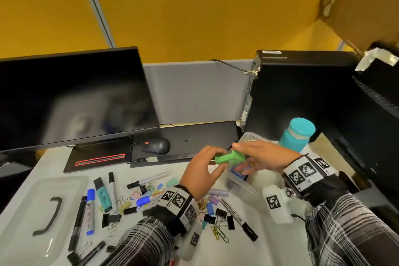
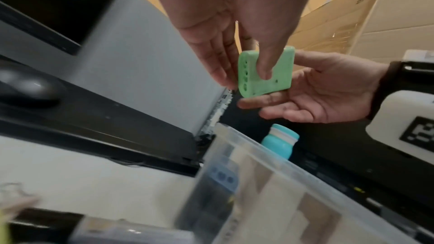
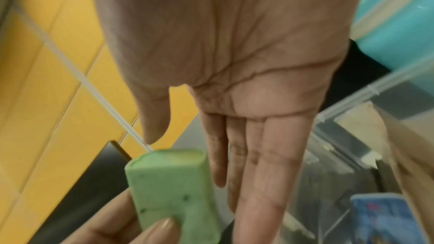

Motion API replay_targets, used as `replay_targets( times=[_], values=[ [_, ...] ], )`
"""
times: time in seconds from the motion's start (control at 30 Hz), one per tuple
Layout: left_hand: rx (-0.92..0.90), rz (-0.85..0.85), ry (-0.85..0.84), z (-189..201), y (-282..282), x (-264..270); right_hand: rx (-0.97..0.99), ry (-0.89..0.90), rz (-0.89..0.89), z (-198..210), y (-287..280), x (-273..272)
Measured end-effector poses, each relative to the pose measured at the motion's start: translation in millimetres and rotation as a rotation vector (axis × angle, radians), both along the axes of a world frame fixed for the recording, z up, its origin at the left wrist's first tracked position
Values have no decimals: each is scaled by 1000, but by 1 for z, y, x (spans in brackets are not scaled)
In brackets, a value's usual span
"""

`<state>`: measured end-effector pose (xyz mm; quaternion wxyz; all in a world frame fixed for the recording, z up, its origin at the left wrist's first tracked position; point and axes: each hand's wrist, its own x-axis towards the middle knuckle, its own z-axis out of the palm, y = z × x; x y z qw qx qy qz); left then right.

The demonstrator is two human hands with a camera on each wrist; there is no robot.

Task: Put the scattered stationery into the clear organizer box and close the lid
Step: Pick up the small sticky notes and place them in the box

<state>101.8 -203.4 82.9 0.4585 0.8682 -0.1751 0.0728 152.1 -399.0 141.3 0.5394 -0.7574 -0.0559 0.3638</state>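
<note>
A green plastic block (image 1: 230, 158) with small holes is held above the clear organizer box (image 1: 239, 183), which stands open. My left hand (image 1: 218, 161) pinches the block (image 2: 266, 73) between thumb and fingers. My right hand (image 1: 248, 157) is beside it with straight fingers, palm open under the block in the left wrist view (image 2: 305, 92). The right wrist view shows the flat palm (image 3: 211, 164) next to the block (image 3: 171, 183). A blue item (image 3: 385, 216) lies inside the box. Markers, binder clips and paper clips (image 1: 112, 196) are scattered on the desk.
The clear lid (image 1: 23, 218) with a black handle lies at the front left. A monitor (image 1: 71, 97), an overturned keyboard (image 1: 190, 142) and a mouse (image 1: 156, 145) stand behind. A teal bottle (image 1: 298, 134) and a black computer tower (image 1: 302, 93) are close behind the box.
</note>
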Motion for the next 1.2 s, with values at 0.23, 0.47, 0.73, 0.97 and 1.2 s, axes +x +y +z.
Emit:
replay_targets(
  times=[0.23, 0.47, 0.73, 0.97, 1.2],
  values=[
    [95, -6, 1, -2, -27, 13, 65, -2, 14, -3, -31, 13],
    [463, -82, 238, -30, -30, 6, -850, -527, -40, -33, -8, 41],
    [590, -117, 206, -35, -27, 4, -1100, -507, 21, -59, 8, 63],
    [705, -155, 238, -37, -29, -3, -1066, -443, 78, -80, 8, 64],
    [671, -202, 316, -35, -26, 2, -1056, -438, 44, -61, 6, 63]
  ],
)
